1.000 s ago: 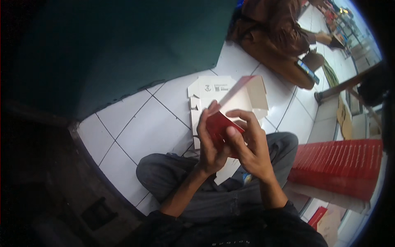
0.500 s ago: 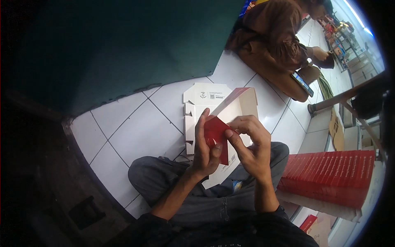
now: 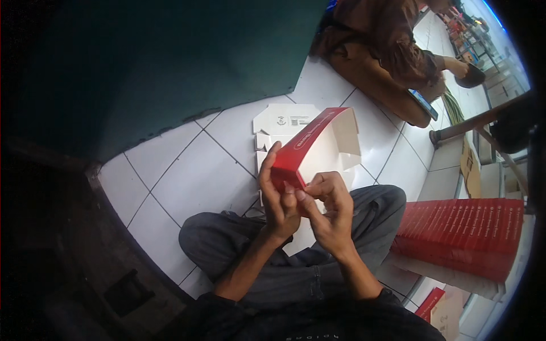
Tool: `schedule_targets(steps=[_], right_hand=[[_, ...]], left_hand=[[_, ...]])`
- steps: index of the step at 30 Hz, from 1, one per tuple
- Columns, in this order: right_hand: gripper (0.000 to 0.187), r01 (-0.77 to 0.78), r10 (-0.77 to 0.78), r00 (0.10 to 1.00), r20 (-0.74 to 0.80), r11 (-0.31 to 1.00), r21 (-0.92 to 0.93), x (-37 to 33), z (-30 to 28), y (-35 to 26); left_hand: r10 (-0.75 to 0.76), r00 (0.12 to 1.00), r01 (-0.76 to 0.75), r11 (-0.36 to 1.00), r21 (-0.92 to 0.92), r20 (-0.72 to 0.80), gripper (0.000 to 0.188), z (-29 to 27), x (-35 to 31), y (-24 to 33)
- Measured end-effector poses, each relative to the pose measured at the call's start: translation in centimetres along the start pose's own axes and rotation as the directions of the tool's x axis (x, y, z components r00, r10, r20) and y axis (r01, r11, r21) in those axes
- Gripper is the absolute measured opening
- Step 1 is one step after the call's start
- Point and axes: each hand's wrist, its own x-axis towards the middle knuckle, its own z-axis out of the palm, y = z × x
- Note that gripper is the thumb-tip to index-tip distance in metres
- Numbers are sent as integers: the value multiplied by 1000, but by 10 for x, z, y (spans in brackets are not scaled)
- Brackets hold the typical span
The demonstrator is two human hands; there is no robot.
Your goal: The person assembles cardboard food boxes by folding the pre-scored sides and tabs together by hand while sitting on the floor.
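Fingers of the left hand [image 3: 278,209] wrap the red outer side of a carton [image 3: 310,135], thumb against its near end; the carton, white inside, is partly folded, above the tiled floor [image 3: 190,162]; the right hand [image 3: 331,216] pinches its near corner between thumb and forefinger

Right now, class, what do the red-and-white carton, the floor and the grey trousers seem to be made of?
Red-and-white carton: probably smooth coated paperboard; thin folded walls, printed red face. Floor: likely glazed ceramic tile; pale, faintly glossy, with dark joint lines. Grey trousers: matte woven cloth, perhaps denim, with creases and seams.
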Motion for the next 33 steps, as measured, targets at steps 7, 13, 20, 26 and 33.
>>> schedule_targets(steps=[7,13,20,26,33], right_hand=[[34,138,-117,957,265,988,-63,14,-8,-21],[39,486,-183,768,614,790,-373,21,-41,-39],[41,551,-95,696,712,707,-444,2,-37,-30],[61,-39,-262,879,-399,795,-606,20,-108,-16],[53,-496,552,797,-244,829,258,6,-132,20]], left_hand=[[214,973,-229,876,-424,-85,56,1,9,0],[-514,833,507,555,-660,207,66,-35,42,34],[-665,744,642,683,-349,68,49,-33,17,1],[-542,840,542,831,-121,41,43,-46,16,-22],[-534,845,478,767,-428,-12,46,-35,9,-35]])
